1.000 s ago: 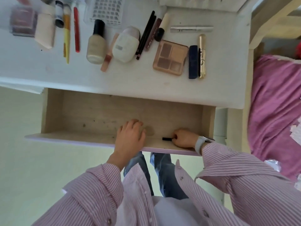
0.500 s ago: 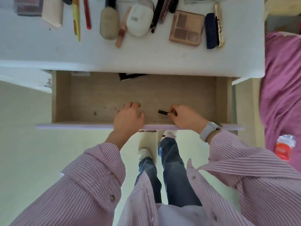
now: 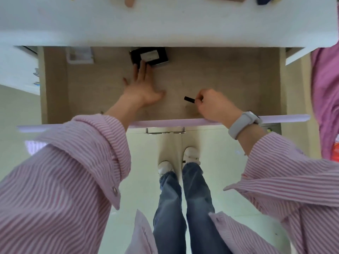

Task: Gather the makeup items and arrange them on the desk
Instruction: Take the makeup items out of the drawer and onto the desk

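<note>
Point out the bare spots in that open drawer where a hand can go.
The drawer floor is bare on its right half, between the right hand holding the black stick and the back edge, and along the left wall below the clear box. The back middle is crowded: the left hand reaches the black compact there.

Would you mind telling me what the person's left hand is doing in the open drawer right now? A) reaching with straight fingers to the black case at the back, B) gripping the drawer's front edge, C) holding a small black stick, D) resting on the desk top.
A: the left hand stretches flat into the drawer, its fingertips at the black case, while the right hand pinches the small black stick.
</note>
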Tool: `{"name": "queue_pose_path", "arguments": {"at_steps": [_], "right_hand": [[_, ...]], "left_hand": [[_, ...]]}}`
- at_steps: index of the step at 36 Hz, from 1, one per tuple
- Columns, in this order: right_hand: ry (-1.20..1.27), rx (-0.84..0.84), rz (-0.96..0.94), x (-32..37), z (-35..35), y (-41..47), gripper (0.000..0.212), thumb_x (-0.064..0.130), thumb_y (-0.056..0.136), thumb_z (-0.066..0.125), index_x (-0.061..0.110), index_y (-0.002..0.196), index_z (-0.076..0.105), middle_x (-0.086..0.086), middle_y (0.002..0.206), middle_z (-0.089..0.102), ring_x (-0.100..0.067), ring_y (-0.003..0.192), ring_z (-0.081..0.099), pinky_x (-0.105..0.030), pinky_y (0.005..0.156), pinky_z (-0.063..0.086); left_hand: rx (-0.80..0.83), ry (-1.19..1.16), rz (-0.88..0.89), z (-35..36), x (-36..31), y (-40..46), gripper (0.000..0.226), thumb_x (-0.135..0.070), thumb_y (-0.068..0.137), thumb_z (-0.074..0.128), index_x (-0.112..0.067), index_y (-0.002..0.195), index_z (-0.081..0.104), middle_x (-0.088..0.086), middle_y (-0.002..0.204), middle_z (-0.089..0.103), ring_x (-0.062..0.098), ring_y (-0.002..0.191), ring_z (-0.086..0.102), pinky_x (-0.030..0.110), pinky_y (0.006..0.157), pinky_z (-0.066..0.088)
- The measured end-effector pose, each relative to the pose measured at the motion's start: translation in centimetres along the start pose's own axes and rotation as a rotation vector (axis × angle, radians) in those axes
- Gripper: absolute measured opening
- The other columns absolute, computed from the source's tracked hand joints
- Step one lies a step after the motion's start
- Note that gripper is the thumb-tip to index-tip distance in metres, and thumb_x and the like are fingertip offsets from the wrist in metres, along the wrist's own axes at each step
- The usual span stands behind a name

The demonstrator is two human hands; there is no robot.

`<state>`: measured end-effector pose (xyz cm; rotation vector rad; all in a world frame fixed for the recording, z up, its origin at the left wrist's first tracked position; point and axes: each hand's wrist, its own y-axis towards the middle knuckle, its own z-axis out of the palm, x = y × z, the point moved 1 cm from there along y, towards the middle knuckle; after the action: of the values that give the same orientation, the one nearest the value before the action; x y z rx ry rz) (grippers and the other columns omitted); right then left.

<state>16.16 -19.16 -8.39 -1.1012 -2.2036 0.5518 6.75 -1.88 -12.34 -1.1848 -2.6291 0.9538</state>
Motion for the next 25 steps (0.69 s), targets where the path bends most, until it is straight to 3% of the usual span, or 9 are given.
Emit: {"name": "queue_pose_path", "arguments": {"at_steps": [4, 6, 8, 10, 12, 14, 17, 21, 25], "right_hand": [[-0.015, -0.050, -0.017, 0.2, -0.1, -0.3, 0.025, 0.018, 0.093, 0.039, 0.007, 0.103, 0.058, -0.017, 0.094, 0.064, -0.034, 0.079, 0.057, -0.034, 0.069, 0.046], [-0.013, -0.048, -0.043, 0.7, 0.0, -0.3, 0.023, 0.016, 0.092, 0.041, 0.007, 0.106, 0.057, -0.016, 0.093, 0.063, -0.032, 0.076, 0.053, -0.033, 0.067, 0.045], [-0.018, -0.019, -0.086, 1.7, 0.2, -0.1, 0.024, 0.013, 0.090, 0.043, 0.006, 0.108, 0.056, -0.016, 0.092, 0.060, -0.031, 0.075, 0.050, -0.031, 0.064, 0.040], [-0.021, -0.024, -0.137, 3.0, 0.5, 0.4, 0.023, 0.012, 0.089, 0.043, 0.005, 0.108, 0.055, -0.018, 0.094, 0.060, -0.033, 0.076, 0.052, -0.030, 0.063, 0.037], [-0.029, -0.037, -0.201, 4.5, 0.8, 1.0, 0.025, 0.010, 0.091, 0.042, 0.008, 0.112, 0.056, -0.019, 0.100, 0.061, -0.034, 0.082, 0.055, -0.031, 0.064, 0.039], [-0.071, -0.036, -0.285, 5.9, 1.2, 1.6, 0.032, 0.009, 0.092, 0.041, 0.013, 0.120, 0.055, -0.017, 0.109, 0.059, -0.034, 0.092, 0.056, -0.033, 0.070, 0.043], [-0.206, -0.029, -0.390, 7.5, 2.1, 2.8, 0.043, 0.009, 0.092, 0.042, 0.024, 0.130, 0.051, -0.011, 0.135, 0.042, -0.031, 0.122, 0.040, -0.040, 0.099, 0.040], [-0.353, 0.092, -0.431, 8.3, 3.3, 4.4, 0.051, 0.005, 0.094, 0.038, 0.031, 0.138, 0.040, -0.003, 0.156, 0.012, -0.025, 0.143, 0.006, -0.046, 0.114, 0.019], [-0.397, 0.151, -0.389, 8.4, 4.0, 4.2, 0.057, 0.003, 0.094, 0.036, 0.033, 0.142, 0.031, -0.002, 0.157, -0.001, -0.026, 0.144, -0.005, -0.048, 0.115, 0.014]], "left_hand": [[0.060, 0.033, 0.086, 0.4, 0.1, -2.3, 0.088, -0.057, 0.087, 0.046, -0.017, 0.149, -0.002, -0.001, 0.157, -0.012, 0.020, 0.144, -0.009, 0.054, 0.113, 0.008], [0.056, 0.036, 0.164, 0.5, 0.4, -3.4, 0.082, -0.051, 0.088, 0.050, -0.018, 0.149, 0.006, 0.003, 0.158, 0.003, 0.024, 0.143, 0.006, 0.052, 0.111, 0.017], [-0.011, -0.039, 0.199, 0.0, 1.3, -3.9, 0.069, -0.041, 0.091, 0.050, -0.017, 0.147, 0.019, 0.011, 0.152, 0.024, 0.029, 0.136, 0.026, 0.047, 0.107, 0.028], [-0.110, -0.093, 0.176, -0.7, 2.6, -3.8, 0.057, -0.034, 0.093, 0.049, -0.015, 0.143, 0.029, 0.014, 0.148, 0.031, 0.031, 0.134, 0.028, 0.047, 0.105, 0.030], [-0.168, -0.100, 0.105, -1.1, 4.7, -3.1, 0.058, -0.029, 0.093, 0.048, -0.015, 0.144, 0.025, 0.010, 0.153, 0.018, 0.029, 0.140, 0.014, 0.053, 0.106, 0.023], [-0.170, -0.077, -0.030, -1.2, 7.2, -2.1, 0.068, -0.030, 0.093, 0.046, -0.016, 0.148, 0.008, 0.005, 0.157, 0.000, 0.029, 0.143, -0.001, 0.058, 0.110, 0.015], [-0.139, -0.038, -0.217, -1.3, 10.6, -0.9, 0.084, -0.035, 0.092, 0.048, -0.016, 0.147, -0.013, 0.004, 0.156, -0.019, 0.027, 0.143, -0.014, 0.058, 0.112, 0.006], [-0.109, -0.090, -0.264, -1.7, 12.6, 0.3, 0.092, -0.048, 0.089, 0.049, -0.016, 0.147, -0.015, 0.002, 0.154, -0.024, 0.024, 0.142, -0.018, 0.059, 0.112, 0.006], [-0.126, -0.081, -0.221, -2.3, 13.3, 0.7, 0.092, -0.057, 0.087, 0.047, -0.019, 0.148, -0.011, 0.000, 0.155, -0.022, 0.023, 0.142, -0.018, 0.059, 0.111, 0.007]]}}
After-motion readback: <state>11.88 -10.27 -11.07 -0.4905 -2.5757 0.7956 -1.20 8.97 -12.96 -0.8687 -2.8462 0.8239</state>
